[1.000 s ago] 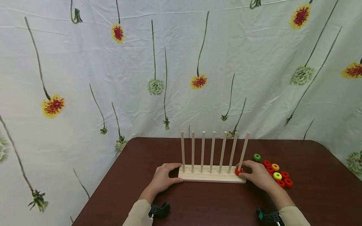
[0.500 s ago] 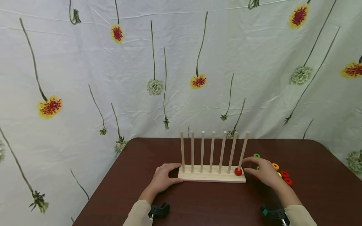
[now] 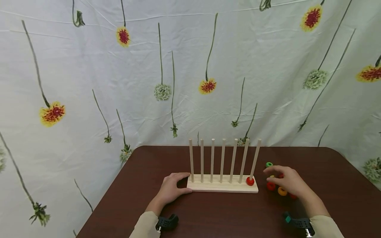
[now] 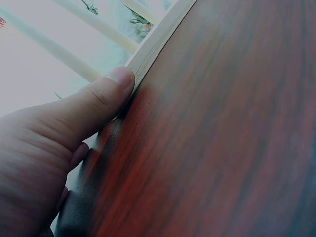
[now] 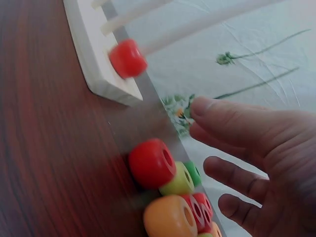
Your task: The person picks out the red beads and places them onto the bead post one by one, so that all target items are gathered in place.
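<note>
A pale wooden peg rack (image 3: 223,186) stands on the table with a row of several upright pegs. A red bead (image 3: 250,181) sits at the foot of its rightmost peg, also seen in the right wrist view. My left hand (image 3: 171,188) grips the rack's left end, the thumb along the front edge and the fingers at the back. Over the loose beads to the right, my right hand (image 3: 287,180) is spread with nothing between its fingers. Under it lie a red bead (image 5: 152,163), an orange bead (image 5: 170,217) and a yellow-green bead (image 5: 177,178); some others are partly hidden.
A green bead (image 3: 269,164) lies farthest back in the loose group. The dark brown table (image 3: 226,215) ends in front of a white flowered cloth (image 3: 134,66). Each wrist wears a black strap (image 3: 168,221).
My right hand has let go of the red bead on the rightmost peg and moved right, over the loose beads. My left hand has stayed on the rack's left end.
</note>
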`<state>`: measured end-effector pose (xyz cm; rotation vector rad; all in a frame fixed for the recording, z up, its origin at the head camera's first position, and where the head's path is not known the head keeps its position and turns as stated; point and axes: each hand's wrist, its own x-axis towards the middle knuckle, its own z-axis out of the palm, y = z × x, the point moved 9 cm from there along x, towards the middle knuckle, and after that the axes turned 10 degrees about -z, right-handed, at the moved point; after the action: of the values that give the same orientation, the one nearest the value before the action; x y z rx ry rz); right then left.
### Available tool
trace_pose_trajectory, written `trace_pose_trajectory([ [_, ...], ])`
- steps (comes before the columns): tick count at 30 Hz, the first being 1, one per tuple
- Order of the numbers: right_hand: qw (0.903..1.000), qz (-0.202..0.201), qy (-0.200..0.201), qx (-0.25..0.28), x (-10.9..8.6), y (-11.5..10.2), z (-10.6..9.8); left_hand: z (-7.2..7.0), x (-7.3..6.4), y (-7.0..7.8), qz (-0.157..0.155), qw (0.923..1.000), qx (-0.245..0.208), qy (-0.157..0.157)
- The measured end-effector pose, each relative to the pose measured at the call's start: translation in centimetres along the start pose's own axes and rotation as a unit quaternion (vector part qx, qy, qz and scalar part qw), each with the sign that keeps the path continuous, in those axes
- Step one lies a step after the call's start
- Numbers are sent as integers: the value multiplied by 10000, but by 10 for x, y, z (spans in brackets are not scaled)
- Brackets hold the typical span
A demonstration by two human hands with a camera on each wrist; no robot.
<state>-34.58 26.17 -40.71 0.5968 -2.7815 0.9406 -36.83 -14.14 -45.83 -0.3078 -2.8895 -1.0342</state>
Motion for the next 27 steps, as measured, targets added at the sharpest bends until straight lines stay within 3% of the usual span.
trace_pose_trajectory([
  [13, 9970, 240, -711, 205, -7, 15, 7, 1, -1, 0, 60, 10000, 7, -16],
  [27, 9959, 295, -858, 64, -9, 15, 12, 0, 0, -1, -25, 10000, -14, 27],
])
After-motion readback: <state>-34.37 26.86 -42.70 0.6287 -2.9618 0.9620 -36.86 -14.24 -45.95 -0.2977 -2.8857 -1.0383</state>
